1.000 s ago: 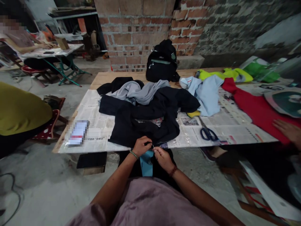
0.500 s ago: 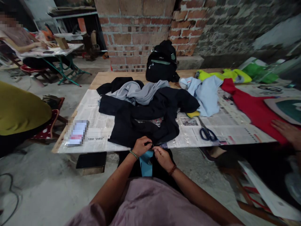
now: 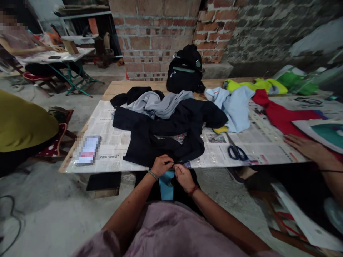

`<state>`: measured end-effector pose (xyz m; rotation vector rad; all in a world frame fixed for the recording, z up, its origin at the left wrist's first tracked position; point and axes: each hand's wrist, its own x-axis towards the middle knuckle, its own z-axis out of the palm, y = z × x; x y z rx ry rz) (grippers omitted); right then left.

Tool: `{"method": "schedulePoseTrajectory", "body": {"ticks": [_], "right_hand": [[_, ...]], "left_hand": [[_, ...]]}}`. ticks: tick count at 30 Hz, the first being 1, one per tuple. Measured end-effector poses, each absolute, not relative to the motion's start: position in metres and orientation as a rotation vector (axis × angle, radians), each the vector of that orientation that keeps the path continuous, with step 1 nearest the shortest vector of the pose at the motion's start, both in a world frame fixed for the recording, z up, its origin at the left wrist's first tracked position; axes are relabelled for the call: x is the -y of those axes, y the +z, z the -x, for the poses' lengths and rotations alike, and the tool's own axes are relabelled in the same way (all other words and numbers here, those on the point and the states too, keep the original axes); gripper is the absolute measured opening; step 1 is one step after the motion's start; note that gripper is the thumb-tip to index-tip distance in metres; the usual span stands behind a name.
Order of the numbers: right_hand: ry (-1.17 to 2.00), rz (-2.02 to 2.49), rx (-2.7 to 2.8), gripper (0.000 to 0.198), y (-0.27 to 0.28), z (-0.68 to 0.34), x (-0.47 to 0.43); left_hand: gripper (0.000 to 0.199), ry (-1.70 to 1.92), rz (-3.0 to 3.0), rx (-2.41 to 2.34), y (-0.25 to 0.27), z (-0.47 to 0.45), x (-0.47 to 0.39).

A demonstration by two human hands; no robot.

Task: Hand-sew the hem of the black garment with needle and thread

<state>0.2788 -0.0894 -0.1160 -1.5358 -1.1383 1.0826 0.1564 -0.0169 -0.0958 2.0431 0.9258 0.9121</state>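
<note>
A black garment (image 3: 142, 146) lies bunched along the near edge of the table. My left hand (image 3: 161, 166) is closed, pinching the garment's near edge between thumb and fingers. Right beside it, my right hand (image 3: 184, 177) is closed too, its thumb and forefinger pinched together at the same edge. Whatever is in that pinch is too small to make out. The fingertips of both hands almost meet. A grey cloth (image 3: 160, 103) rests on the dark fabric farther back.
Scissors (image 3: 237, 152) lie right of the garment, a phone (image 3: 88, 150) left. Behind are a black backpack (image 3: 184, 71) and a light blue garment (image 3: 235, 107). At right, another person's hand (image 3: 302, 145) lies near an iron (image 3: 321, 132) and red cloth (image 3: 284, 116).
My right hand has shifted slightly up and left, closer to my left hand; the thin light line between them no longer shows. The other person's hand and the iron have moved left.
</note>
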Motion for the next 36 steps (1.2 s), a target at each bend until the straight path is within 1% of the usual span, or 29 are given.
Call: {"method": "schedulePoseTrajectory", "body": {"ticks": [4,7,9,12,15,22,26,29,32,34,35,36], "right_hand": [[0.929,1.596,1.197,0.027,-0.117,-0.277,0.083],[0.892,1.605,1.237,0.026,-0.116,-0.277,0.08],[0.934,1.587,1.225,0.024,-0.115,-0.277,0.08],[1.078,1.534,1.118,0.022,-0.113,-0.277,0.083],[1.178,1.502,0.992,0.025,-0.111,-0.276,0.088],[1.212,1.436,0.8,0.027,-0.105,-0.271,0.086],[1.189,1.455,0.778,0.025,-0.105,-0.271,0.079],[1.281,1.556,0.895,0.021,-0.1,-0.28,0.081],[1.358,1.677,1.26,0.021,-0.081,-0.304,0.089],[1.247,1.679,1.54,0.015,-0.061,-0.324,0.094],[1.177,1.667,1.639,0.014,-0.05,-0.332,0.094],[1.111,1.662,1.683,0.017,-0.039,-0.34,0.092]], "left_hand": [[0.009,0.891,-2.06,-0.909,-0.096,-0.157,0.017],[0.009,0.899,-2.048,-0.915,-0.096,-0.157,0.017],[0.009,0.922,-2.034,-0.923,-0.096,-0.157,0.018],[0.009,0.961,-2.013,-0.947,-0.096,-0.156,0.018],[0.009,0.973,-2.005,-0.968,-0.097,-0.156,0.017],[0.012,0.999,-2.068,-0.922,-0.102,-0.159,0.018],[0.013,0.959,-2.12,-0.873,-0.103,-0.159,0.019],[0.013,0.964,-2.117,-0.889,-0.103,-0.159,0.02],[0.012,0.99,-2.102,-0.925,-0.103,-0.16,0.02],[0.012,1.011,-2.081,-0.933,-0.104,-0.16,0.02],[0.012,1.018,-2.071,-0.932,-0.104,-0.16,0.02],[0.012,1.023,-2.064,-0.93,-0.104,-0.16,0.02]]}}
